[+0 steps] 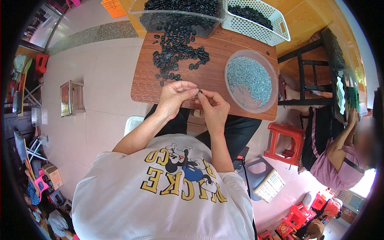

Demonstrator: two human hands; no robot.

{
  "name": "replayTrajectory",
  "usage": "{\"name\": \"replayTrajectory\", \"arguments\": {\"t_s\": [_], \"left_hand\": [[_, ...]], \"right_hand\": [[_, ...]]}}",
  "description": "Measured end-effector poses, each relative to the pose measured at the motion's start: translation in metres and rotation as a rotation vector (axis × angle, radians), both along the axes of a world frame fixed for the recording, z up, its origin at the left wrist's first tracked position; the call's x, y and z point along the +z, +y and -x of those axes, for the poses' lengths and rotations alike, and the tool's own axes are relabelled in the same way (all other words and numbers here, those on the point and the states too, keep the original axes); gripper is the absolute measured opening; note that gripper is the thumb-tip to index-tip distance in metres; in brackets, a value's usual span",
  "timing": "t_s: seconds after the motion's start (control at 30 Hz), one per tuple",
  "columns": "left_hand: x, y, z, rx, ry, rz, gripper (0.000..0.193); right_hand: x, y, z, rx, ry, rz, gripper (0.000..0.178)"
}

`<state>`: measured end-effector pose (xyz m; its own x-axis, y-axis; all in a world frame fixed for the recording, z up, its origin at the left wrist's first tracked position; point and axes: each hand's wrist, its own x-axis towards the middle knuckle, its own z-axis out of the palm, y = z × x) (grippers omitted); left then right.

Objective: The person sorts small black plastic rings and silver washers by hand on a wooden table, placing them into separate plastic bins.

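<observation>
My left hand [175, 99] and my right hand [215, 109] meet over the near edge of the brown wooden table [218, 46]. Thumb and forefinger of each are pinched together on a small dark piece [199, 92], mostly covered by the fingertips. Beyond my left hand, small black oval pieces with holes [176, 54] lie in a loose heap on the tabletop. To the right of my hands is a round clear plastic tub [275, 94], holding many small silvery-blue metal pins or screws [250, 78].
At the table's far side stand a clear bin [176, 20] heaped with black pieces and a white perforated basket [280, 34] of dark parts. A red stool [285, 142] is to the right, near another person [340, 160] seated at a black-framed table. A small low stool [72, 98] stands left.
</observation>
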<state>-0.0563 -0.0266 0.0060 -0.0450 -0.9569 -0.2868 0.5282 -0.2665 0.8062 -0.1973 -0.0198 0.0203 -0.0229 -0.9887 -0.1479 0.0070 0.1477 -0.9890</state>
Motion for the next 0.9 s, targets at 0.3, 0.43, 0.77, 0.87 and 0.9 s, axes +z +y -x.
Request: {"name": "replayTrajectory", "arguments": {"t_s": [0.3, 0.43, 0.77, 0.87, 0.9], "left_hand": [[-0.005, 0.001, -0.002, -0.015, 0.084, -0.034, 0.011], [-0.002, 0.005, -0.004, -0.02, 0.01, -0.026, 0.014], [-0.01, 0.01, -0.01, -0.06, -0.022, -0.096, 0.039], [-0.013, 0.014, -0.015, -0.139, -0.019, -0.107, 0.043], [-0.015, 0.014, -0.016, -0.173, -0.034, -0.117, 0.044]], "right_hand": [[-0.017, -0.001, -0.006, -0.053, 0.07, 0.143, 0.012], [-0.013, 0.001, -0.006, -0.051, 0.15, 0.208, 0.012], [-0.017, 0.012, -0.001, -0.002, 0.118, 0.076, 0.011], [-0.023, 0.018, 0.001, 0.023, 0.1, 0.01, 0.012], [-0.023, 0.02, 0.001, 0.028, 0.077, -0.008, 0.012]]}}
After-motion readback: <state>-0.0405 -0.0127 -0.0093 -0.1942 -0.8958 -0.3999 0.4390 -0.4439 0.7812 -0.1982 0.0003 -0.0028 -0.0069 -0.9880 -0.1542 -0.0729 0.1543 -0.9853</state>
